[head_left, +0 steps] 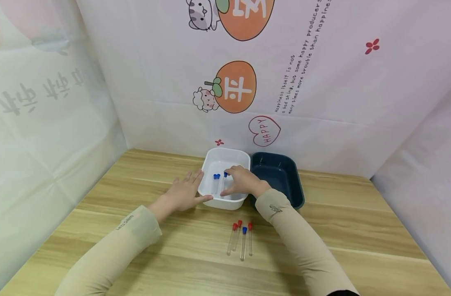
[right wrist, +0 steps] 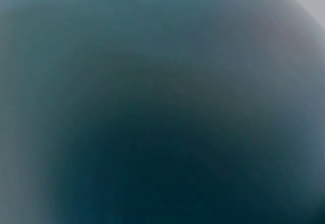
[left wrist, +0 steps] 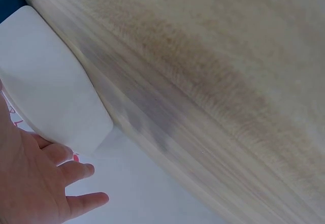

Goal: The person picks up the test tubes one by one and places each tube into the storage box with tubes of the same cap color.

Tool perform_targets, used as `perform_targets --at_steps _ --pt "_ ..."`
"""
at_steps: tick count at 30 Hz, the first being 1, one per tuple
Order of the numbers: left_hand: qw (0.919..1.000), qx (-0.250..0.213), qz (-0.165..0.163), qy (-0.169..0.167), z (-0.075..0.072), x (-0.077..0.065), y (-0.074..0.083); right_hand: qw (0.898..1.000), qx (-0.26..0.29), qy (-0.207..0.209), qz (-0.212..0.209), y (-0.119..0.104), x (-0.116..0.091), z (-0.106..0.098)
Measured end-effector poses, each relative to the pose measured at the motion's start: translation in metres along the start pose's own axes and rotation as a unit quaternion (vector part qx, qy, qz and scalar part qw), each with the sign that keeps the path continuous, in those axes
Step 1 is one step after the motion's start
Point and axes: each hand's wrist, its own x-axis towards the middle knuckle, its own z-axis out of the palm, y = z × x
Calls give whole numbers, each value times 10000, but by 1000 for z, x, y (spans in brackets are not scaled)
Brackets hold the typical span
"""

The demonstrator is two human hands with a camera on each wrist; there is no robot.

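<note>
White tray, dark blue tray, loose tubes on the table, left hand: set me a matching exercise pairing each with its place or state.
Things:
1. white tray
2. dark blue tray
3. four capped tubes
4. left hand

Places or states:
A. lying on the table, nearer the person than both trays
B. empty, to the right of the other tray
C. flat on the table, fingers spread, against the tray's left side
D. holds blue-capped tubes, with the right hand reaching in

Pairs: 1-D, 2-B, 3-A, 4-C
</note>
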Motion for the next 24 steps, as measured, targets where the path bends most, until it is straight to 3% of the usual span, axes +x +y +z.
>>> perform_targets --at_steps 24 --pt "9999 140 35 36 0 0 -3 9980 -414 -328 338 -6 25 15"
